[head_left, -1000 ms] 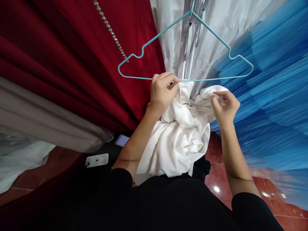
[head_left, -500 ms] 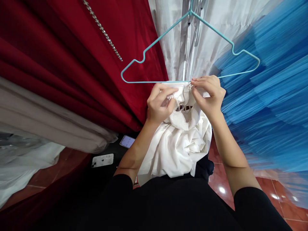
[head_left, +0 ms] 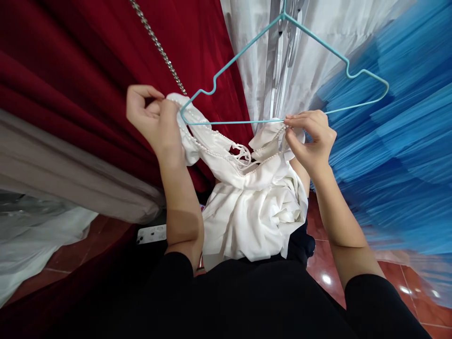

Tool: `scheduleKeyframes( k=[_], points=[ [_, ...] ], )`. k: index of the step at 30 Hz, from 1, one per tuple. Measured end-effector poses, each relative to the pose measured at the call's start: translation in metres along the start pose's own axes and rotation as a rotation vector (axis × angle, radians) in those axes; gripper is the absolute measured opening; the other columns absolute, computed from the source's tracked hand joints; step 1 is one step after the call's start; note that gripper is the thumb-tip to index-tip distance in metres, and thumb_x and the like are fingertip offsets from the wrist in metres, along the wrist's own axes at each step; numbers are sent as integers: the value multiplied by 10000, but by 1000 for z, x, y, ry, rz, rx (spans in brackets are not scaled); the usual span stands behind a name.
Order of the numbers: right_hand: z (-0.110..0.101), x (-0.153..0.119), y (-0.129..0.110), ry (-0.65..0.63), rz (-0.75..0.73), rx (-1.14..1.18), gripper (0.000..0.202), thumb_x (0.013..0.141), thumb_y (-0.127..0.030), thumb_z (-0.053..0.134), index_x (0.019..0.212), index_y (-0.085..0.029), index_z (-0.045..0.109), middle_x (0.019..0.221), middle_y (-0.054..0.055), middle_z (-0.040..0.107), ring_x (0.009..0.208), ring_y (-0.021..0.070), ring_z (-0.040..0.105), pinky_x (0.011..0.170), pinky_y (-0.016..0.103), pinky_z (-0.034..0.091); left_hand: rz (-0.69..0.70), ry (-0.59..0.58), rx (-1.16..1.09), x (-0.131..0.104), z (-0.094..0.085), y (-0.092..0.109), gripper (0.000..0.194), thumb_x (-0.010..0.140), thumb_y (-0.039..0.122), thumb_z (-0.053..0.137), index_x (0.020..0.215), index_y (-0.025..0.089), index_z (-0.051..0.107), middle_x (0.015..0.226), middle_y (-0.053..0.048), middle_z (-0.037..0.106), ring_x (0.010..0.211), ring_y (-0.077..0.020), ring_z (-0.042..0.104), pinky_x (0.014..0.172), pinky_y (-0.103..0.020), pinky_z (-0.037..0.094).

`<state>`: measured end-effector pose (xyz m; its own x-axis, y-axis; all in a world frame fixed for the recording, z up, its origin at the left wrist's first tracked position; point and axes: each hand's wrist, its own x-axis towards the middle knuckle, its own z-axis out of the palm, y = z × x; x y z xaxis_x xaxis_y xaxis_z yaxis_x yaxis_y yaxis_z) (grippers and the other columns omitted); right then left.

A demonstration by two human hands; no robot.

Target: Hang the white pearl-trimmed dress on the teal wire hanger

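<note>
Red fabric (head_left: pixel 88 94) hangs on the left, blue fabric (head_left: pixel 399 155) on the right. Between them the white garment (head_left: pixel 243 226) lies bunched in front of the person's black top (head_left: pixel 243 301), its upper part raised to the light-blue hanger (head_left: pixel 240 122). The left hand (head_left: pixel 153 120) pinches one end beside the hanger's left corner; the right hand (head_left: pixel 312 136) pinches the beaded edge (head_left: pixel 263 163) against the hanger.
</note>
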<state>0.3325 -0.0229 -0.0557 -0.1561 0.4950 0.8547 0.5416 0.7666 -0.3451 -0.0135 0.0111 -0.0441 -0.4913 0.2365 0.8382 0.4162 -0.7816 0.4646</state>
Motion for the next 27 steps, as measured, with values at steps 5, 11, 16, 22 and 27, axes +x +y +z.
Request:
scheduleKeyframes(
  k=[5, 11, 16, 22, 27],
  points=[
    [1, 0, -3, 47, -37, 3, 159, 1021, -327, 628, 1031, -281, 780, 1029, 7, 828, 1005, 244, 781, 1017, 541, 586, 170, -348, 105, 25, 37, 19, 259, 914, 222, 841, 985, 218, 592, 885, 40, 575, 591, -59, 468, 478, -249, 302],
    [3, 3, -5, 192, -196, -44, 121, 997, -258, 646, 1005, -323, 748, 929, -11, 824, 856, 212, 758, 834, 499, 586, 263, -374, -71, -8, 70, 74, 224, 1076, 487, 650, 1096, 264, 652, 992, -3, 639, 880, -153, 659, 747, -319, 566],
    [5, -1, -2, 138, -139, -34, 92, 989, -256, 620, 980, -270, 711, 994, 7, 814, 944, 237, 775, 950, 550, 602, 68, -703, -3, -70, 85, 119, 238, 1009, 55, 581, 1026, 261, 699, 1023, -24, 714, 1009, -199, 709, 917, -364, 605],
    [-8, -9, -6, 24, -176, -125, 69, 982, -302, 651, 1009, -283, 711, 1198, 19, 761, 1141, 265, 737, 1148, 632, 539, 0, -670, -30, -90, 93, 104, 297, 991, -8, 580, 974, 234, 750, 993, -27, 728, 968, -185, 713, 903, -339, 592],
    [-47, -16, 16, 320, -84, -245, 51, 919, -277, 735, 897, -243, 704, 1267, 121, 648, 1222, 327, 649, 1053, 621, 556, -15, -679, 34, -81, 88, 94, 297, 955, -26, 633, 972, 234, 775, 962, -16, 764, 955, -193, 720, 884, -343, 590]
  ],
)
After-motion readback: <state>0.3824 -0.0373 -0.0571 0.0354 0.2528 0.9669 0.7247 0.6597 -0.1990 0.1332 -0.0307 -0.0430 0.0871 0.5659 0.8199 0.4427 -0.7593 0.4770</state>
